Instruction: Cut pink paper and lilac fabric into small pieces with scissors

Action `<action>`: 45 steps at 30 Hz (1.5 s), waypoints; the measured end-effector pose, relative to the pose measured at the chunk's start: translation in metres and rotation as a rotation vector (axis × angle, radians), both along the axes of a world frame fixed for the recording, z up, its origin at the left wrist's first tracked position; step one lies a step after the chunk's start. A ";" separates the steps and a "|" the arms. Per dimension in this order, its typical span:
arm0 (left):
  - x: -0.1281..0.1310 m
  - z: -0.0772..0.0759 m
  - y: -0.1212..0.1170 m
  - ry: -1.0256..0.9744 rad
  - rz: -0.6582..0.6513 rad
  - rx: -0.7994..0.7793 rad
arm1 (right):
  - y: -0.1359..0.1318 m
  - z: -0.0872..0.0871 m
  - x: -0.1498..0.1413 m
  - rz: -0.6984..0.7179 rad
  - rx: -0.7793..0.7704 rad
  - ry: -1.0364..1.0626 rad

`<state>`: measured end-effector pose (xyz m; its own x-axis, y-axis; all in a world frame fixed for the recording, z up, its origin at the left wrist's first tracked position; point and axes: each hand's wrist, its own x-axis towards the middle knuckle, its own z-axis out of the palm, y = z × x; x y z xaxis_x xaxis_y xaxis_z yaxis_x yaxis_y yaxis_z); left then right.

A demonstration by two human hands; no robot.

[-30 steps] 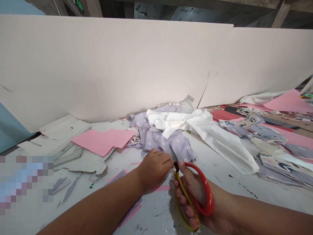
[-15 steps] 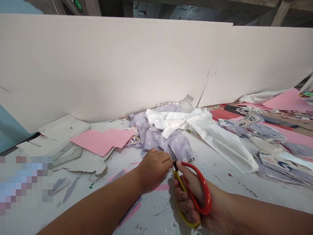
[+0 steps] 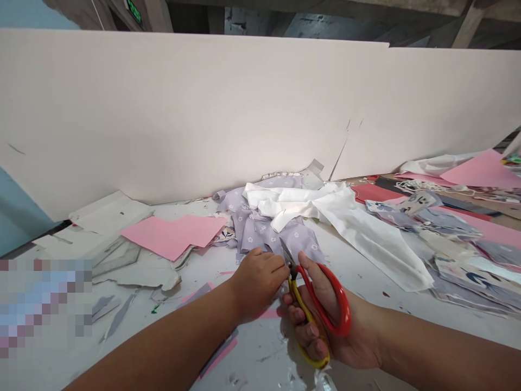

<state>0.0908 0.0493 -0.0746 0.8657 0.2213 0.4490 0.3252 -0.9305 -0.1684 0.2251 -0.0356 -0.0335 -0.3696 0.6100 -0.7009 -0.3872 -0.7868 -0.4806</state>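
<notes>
So the left hand (image 3: 258, 285) sits with its fingers bunched together right at the lower edge of the lilac floral cotton (image 3: 260, 233). From this angle I can't tell if it's pinching the cloth or just pressing down, but either way it looks placed to stop that edge sliding around. The right hand (image 3: 321, 326) has the scissors (image 3: 303, 309) with the red and yellow handles, thumb stretched along the red loop and fingers wrapped around the yellow side, so the grip is firm and the tips point up and away from the palm. The handles sit a little apart and the steel blades (image 3: 286, 252) are slightly open right at the fabric edge, just beside the left fingers, which seems like the point of holding both hands so close. Can't tell if the blades are actually biting the cloth. The lilac piece lies bunched under a crumpled white fabric (image 3: 366, 244) on a paint-spattered white table (image 3: 260, 364), backed by a tall white board (image 3: 203, 108). A pink paper sheet (image 3: 173, 233) and cardboard scraps (image 3: 134, 277) lie to the left, and a pile of printed fabric pieces (image 3: 468, 271) is off to the right, out of the way of the hands.
</notes>
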 end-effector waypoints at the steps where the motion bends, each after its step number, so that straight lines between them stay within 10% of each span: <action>1: 0.000 0.000 0.000 0.002 0.004 0.001 | 0.001 -0.001 0.000 0.002 0.009 0.006; 45: -0.001 0.003 -0.001 -0.006 -0.018 -0.012 | 0.009 -0.001 -0.004 -0.063 0.057 -0.134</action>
<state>0.0902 0.0482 -0.0714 0.8668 0.2109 0.4519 0.3093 -0.9382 -0.1554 0.2210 -0.0271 -0.0340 -0.2351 0.6694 -0.7047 -0.3647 -0.7328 -0.5744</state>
